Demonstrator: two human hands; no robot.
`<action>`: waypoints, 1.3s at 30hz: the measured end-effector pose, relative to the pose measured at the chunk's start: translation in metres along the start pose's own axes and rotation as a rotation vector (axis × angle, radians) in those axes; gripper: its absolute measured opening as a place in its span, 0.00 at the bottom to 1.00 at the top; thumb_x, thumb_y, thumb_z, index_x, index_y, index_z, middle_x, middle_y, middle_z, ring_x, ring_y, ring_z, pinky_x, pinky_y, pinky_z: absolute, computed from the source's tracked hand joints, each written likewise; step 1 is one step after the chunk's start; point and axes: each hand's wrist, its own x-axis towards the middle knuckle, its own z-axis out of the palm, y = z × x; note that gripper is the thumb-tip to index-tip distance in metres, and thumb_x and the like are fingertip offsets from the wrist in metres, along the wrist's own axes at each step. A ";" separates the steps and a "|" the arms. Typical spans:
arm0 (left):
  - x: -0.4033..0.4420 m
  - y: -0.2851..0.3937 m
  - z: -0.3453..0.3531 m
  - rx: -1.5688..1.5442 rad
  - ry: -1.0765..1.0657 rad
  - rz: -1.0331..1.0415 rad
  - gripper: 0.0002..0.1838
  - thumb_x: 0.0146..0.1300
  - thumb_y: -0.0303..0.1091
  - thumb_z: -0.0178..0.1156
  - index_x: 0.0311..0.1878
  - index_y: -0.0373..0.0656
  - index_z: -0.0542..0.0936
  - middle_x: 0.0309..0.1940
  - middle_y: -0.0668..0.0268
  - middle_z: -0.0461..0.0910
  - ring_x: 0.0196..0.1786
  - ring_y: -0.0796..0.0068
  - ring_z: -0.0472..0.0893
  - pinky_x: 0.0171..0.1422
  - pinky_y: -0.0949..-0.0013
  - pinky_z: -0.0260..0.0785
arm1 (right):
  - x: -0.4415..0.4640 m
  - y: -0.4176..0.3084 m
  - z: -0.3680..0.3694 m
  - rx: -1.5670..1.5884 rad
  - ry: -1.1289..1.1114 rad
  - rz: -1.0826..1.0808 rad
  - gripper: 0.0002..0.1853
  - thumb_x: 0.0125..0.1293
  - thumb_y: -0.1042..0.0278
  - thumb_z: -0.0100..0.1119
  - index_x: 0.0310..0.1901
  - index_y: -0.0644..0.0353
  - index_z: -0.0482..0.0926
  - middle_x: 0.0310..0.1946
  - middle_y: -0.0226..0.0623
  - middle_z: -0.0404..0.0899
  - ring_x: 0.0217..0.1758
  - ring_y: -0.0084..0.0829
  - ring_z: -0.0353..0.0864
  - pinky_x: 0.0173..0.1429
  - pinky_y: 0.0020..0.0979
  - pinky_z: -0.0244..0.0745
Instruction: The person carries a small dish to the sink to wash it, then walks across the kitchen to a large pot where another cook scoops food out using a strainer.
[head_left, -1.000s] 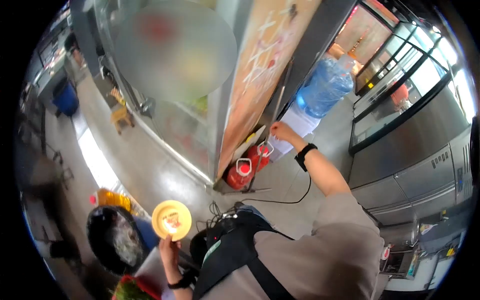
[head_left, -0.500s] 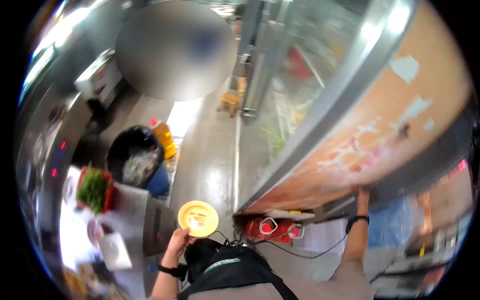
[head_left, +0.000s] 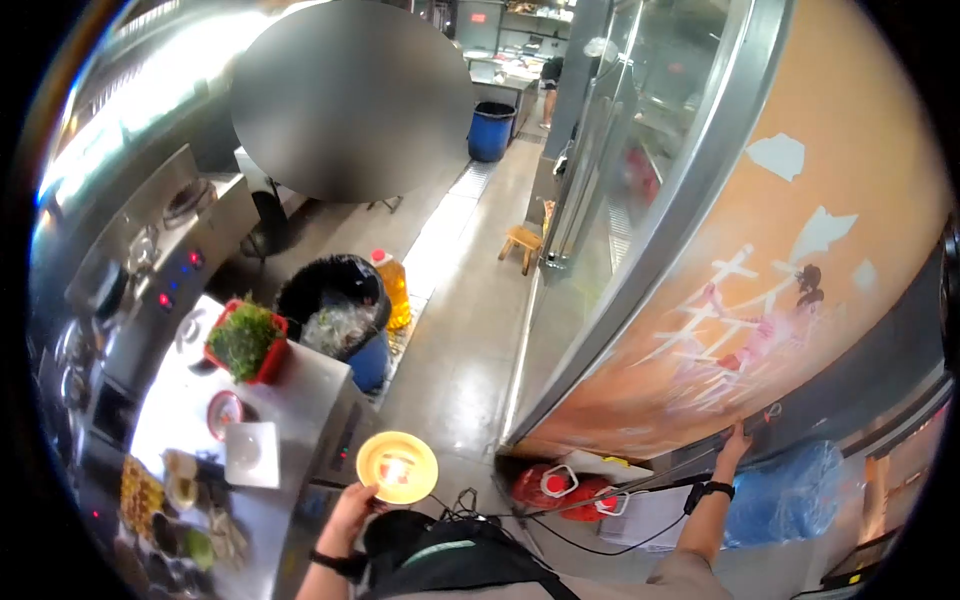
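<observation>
My left hand [head_left: 352,506] grips the rim of a round yellow plate [head_left: 397,467] with a reddish mark in its centre. My right hand [head_left: 735,440] reaches out to the right, its fingers closed round the end of a thin pole [head_left: 690,462] beside the orange wall panel. Under that arm lie a white box [head_left: 645,518] and a large blue water bottle [head_left: 785,503]. Two red jugs [head_left: 540,486] with white handles stand at the foot of the panel.
A steel counter [head_left: 310,400] on the left bears a red basket of greens [head_left: 246,342] and a white square dish [head_left: 252,455]. Beyond it are a lined blue bin [head_left: 367,360], an oil bottle [head_left: 393,290] and a small wooden stool [head_left: 521,246]. Cables lie on the floor.
The view has swung left, bringing the counter and aisle into sight. The plate remains in my left hand, and my right hand stays stretched out by the panel.
</observation>
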 end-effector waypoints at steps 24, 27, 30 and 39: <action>-0.160 -0.016 -0.298 -0.215 -0.156 0.022 0.11 0.69 0.35 0.52 0.44 0.36 0.76 0.32 0.65 0.80 0.30 0.76 0.77 0.38 0.74 0.70 | -0.554 -0.390 0.196 0.198 -1.272 0.016 0.10 0.64 0.77 0.55 0.26 0.58 0.68 0.18 0.29 0.64 0.22 0.24 0.65 0.36 0.33 0.66; -0.164 -0.028 -0.314 -0.253 -0.118 0.043 0.11 0.69 0.35 0.51 0.45 0.36 0.75 0.32 0.64 0.80 0.30 0.75 0.77 0.38 0.73 0.69 | -0.572 -0.388 0.223 0.232 -1.254 0.014 0.09 0.64 0.77 0.56 0.27 0.58 0.68 0.18 0.28 0.64 0.21 0.22 0.64 0.33 0.28 0.66; -0.169 -0.044 -0.316 -0.301 -0.094 0.032 0.11 0.69 0.34 0.51 0.46 0.36 0.74 0.33 0.63 0.80 0.30 0.75 0.76 0.38 0.72 0.69 | -0.594 -0.378 0.251 0.187 -1.162 -0.020 0.10 0.62 0.78 0.60 0.27 0.58 0.70 0.17 0.29 0.67 0.20 0.21 0.67 0.28 0.23 0.65; -0.177 -0.063 -0.280 -0.285 0.058 0.094 0.11 0.69 0.34 0.52 0.45 0.34 0.75 0.33 0.60 0.80 0.31 0.73 0.77 0.38 0.71 0.69 | -0.620 -0.246 0.344 -0.164 -1.350 -0.212 0.10 0.57 0.66 0.69 0.29 0.59 0.77 0.22 0.25 0.77 0.25 0.19 0.75 0.29 0.21 0.67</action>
